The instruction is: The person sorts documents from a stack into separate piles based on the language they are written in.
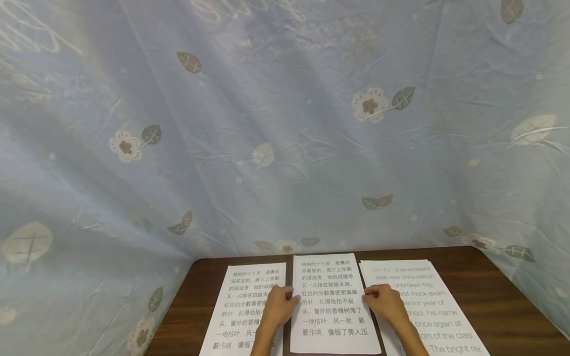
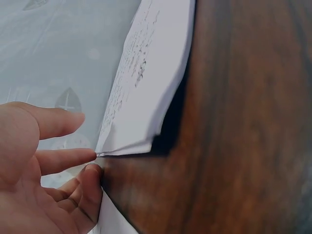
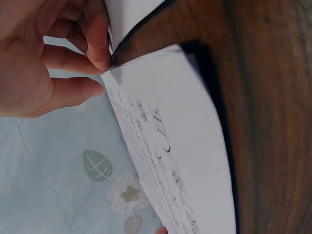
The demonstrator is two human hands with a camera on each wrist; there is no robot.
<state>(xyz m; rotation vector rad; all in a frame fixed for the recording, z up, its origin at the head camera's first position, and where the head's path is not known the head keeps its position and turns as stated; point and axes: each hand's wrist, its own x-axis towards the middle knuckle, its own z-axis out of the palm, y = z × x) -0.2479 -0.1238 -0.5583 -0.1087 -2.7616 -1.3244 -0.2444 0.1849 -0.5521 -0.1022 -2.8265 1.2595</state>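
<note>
Three paper stacks lie side by side in the head view: a left one (image 1: pixel 242 296) and a middle one (image 1: pixel 329 301) with Chinese print, and a right one (image 1: pixel 445 306) with English print. My left hand (image 1: pixel 277 309) reaches over the left stack, its fingertips at the middle stack's left edge. On the opposite edge are the fingertips of my right hand (image 1: pixel 389 306), which covers part of the English page. In the left wrist view, a straight finger of the hand (image 2: pixel 48 161) touches a stack's corner (image 2: pixel 126 141). The right wrist view shows fingertips (image 3: pixel 101 66) at a paper corner (image 3: pixel 146 68).
The stacks lie on a dark brown wooden table (image 1: pixel 182 306). Narrow strips of wood separate the middle stack from its neighbours. A pale blue cloth (image 1: pixel 285 188) with leaf and flower prints hangs behind the table and along its sides.
</note>
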